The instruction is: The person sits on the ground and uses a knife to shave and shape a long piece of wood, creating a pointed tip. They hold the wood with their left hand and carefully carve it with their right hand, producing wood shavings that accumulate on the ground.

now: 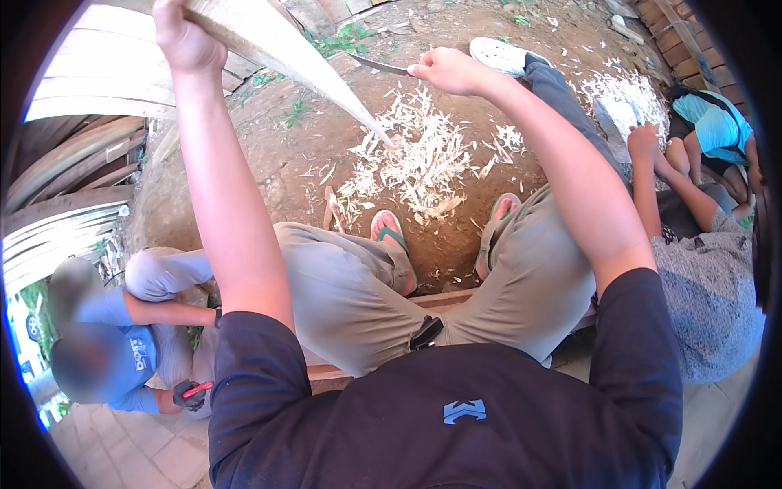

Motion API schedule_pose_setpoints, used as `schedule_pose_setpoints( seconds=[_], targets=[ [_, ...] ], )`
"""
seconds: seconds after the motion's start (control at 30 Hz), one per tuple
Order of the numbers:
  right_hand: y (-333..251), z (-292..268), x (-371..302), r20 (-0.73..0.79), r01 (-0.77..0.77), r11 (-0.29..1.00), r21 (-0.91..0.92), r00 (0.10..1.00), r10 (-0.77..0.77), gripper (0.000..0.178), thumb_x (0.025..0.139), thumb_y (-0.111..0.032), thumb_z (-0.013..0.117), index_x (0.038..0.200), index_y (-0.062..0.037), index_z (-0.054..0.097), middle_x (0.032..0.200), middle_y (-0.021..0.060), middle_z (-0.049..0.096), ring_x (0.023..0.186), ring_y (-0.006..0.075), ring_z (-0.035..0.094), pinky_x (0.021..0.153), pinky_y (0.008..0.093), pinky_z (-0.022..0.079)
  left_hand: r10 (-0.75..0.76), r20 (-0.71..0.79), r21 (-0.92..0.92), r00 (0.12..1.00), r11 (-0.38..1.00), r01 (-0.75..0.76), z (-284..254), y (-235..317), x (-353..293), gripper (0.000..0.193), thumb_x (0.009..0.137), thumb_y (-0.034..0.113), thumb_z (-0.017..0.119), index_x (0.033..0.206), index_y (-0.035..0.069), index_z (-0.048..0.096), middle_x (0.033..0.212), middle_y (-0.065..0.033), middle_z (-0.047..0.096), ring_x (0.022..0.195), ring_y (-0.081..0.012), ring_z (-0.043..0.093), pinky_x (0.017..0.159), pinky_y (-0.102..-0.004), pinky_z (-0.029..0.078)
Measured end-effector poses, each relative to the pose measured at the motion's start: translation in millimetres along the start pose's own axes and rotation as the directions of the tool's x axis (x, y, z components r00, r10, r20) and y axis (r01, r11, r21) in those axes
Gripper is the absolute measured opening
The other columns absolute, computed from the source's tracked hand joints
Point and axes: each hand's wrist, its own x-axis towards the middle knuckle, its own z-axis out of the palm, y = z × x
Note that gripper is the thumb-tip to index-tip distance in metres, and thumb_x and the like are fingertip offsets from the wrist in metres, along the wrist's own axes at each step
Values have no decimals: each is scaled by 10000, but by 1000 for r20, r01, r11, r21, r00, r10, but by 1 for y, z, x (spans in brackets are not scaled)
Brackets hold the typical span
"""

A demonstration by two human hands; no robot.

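My left hand [191, 45] is raised at the upper left, its fingers wrapped round a long pale wooden stake [285, 53]. The stake slants down to the right and narrows to a point, which meets a heap of wood shavings [419, 159] on the dirt. In my right hand [450, 70] is a knife [380, 64] with a dark, slightly curved blade pointing left. A gap separates the blade from the stake. The stake's upper end runs out of the picture.
On my left a person [134, 359] sits with a red item in a gloved hand. A person in grey [700, 277] sits close on my right, and another in turquoise [721, 126] is beyond. Stacked boards [73, 163] stand at the left.
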Motion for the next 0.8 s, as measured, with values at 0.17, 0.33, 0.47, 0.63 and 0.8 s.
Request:
schedule_pose_setpoints(
  seconds=[0.17,0.33,0.47,0.63,0.8],
  targets=[
    [-20,-3,3,-13,14,996,90,1000,-13,510,1031,-472,555,958,6,715,830,157,714,808,252,696,779,420,541,161,163,-163,973,977,-134,25,24,-25,766,854,491,599,1416,-16,475,987,-169,683,802,-278,702,744,-413,601],
    [-12,-6,10,78,101,995,17,992,-102,568,976,-569,619,943,-11,723,792,146,709,778,247,698,742,400,537,137,159,-122,978,985,-118,29,40,-25,818,846,511,600,1464,4,426,986,-154,681,805,-265,689,736,-390,594],
    [6,7,22,56,104,988,-112,994,-98,479,1018,-480,591,1065,-14,695,731,109,673,727,231,699,685,389,533,46,-90,2,995,999,-46,28,47,-29,723,881,484,576,1419,11,478,1129,-189,699,884,-278,693,811,-385,586],
    [9,31,23,23,55,992,-110,998,-53,358,1026,-299,536,1191,1,642,966,182,729,927,279,717,858,420,542,118,-97,112,988,988,-107,0,33,-42,562,935,448,569,1309,30,543,1107,-174,691,913,-266,694,827,-389,583],
    [-18,41,1,117,-2,997,-73,993,10,336,945,-175,514,1159,29,674,1183,274,695,1150,391,665,1000,454,516,205,-116,101,972,976,-193,-6,34,-61,476,966,449,577,1234,56,575,1044,-150,679,916,-249,689,819,-385,579]
  ],
)
